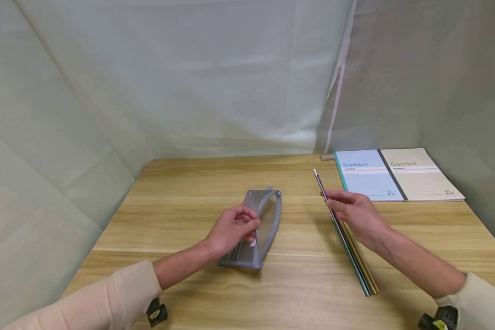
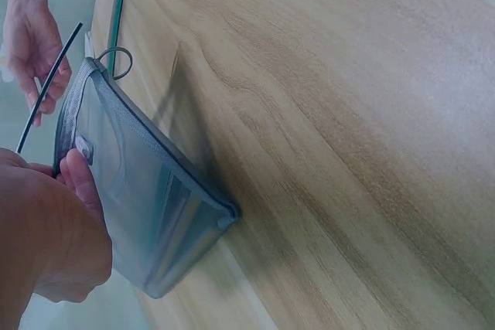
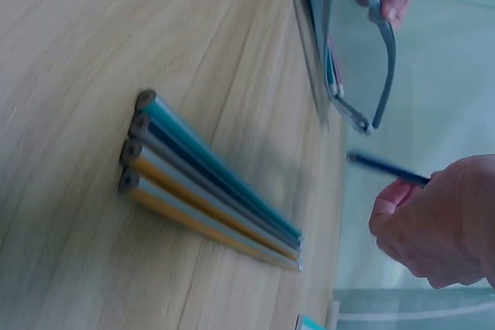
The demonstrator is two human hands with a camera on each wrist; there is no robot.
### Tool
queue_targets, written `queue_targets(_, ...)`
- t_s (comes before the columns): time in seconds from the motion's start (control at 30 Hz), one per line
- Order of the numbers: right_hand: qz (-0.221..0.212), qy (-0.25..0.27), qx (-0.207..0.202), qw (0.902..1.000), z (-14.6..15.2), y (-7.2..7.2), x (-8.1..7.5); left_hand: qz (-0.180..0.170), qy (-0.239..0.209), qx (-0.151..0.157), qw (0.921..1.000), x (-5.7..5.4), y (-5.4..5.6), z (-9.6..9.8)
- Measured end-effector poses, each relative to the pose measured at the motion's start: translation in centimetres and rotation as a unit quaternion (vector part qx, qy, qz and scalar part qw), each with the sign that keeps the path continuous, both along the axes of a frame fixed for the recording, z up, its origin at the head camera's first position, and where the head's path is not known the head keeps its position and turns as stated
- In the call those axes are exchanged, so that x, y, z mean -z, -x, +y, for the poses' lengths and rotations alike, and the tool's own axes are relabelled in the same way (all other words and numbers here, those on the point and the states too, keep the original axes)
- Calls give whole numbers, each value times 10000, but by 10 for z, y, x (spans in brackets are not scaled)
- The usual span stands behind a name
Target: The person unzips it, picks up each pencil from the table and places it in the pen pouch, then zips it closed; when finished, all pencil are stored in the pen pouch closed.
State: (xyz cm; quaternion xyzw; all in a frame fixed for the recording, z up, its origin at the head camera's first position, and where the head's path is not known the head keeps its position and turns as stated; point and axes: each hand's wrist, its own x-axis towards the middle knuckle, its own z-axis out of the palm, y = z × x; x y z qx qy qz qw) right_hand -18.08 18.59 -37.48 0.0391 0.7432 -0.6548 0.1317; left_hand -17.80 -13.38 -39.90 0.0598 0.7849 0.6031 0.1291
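Two bare hands work apart above a wood-grain table (image 1: 165,215), as seen from beside it. The left hand (image 1: 235,227) pinches the zipped edge of a pencil pouch (image 2: 147,183), thumb and fingertips clamped together on the rim just by a small white tag (image 2: 83,147); the hold appears to steady the pouch and keep its mouth spread. The pouch rests on the table in front of the person, its opening turned toward the right hand (image 1: 356,215), an arrangement that leaves the gap facing the side where the pencils are. The right hand grips one dark pencil (image 1: 322,190) between thumb and fingers, raised off the table and well apart from the pouch; the pinch leaves both ends of the shaft free, which probably makes it easy to tilt. Near that hand, four pencils (image 3: 214,202) lie side by side, one teal, one dark and two golden, aligned so that any one could likely be lifted singly. Two notebooks (image 1: 367,178), one pale blue and one cream, lie at the far right, outside the working area. The pouch itself is grey and translucent, with a darker grey zip border that bows outward into a long curve; its side wall is smooth and faintly cloudy, and slender shapes show through it, too dim to count.
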Motion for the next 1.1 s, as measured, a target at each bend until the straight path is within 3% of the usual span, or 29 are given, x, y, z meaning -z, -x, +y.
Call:
queue_targets(0.23, -1, 569, -23, 9984, -24, 0, 7, 15, 23, -5, 10000, 0, 0, 0)
queue_targets(0.43, -78, 658, -153, 9977, -40, 0, 13, -18, -7, -33, 10000, -2, 0, 0)
queue_targets(0.8, -174, 1310, -235, 9910, -72, 6, 28, 15, -12, -22, 10000, 0, 0, 0)
queue_targets(1.1, -163, 1236, -322, 9917, -90, 9, 38, -7, -33, -39, 10000, 1, 0, 0)
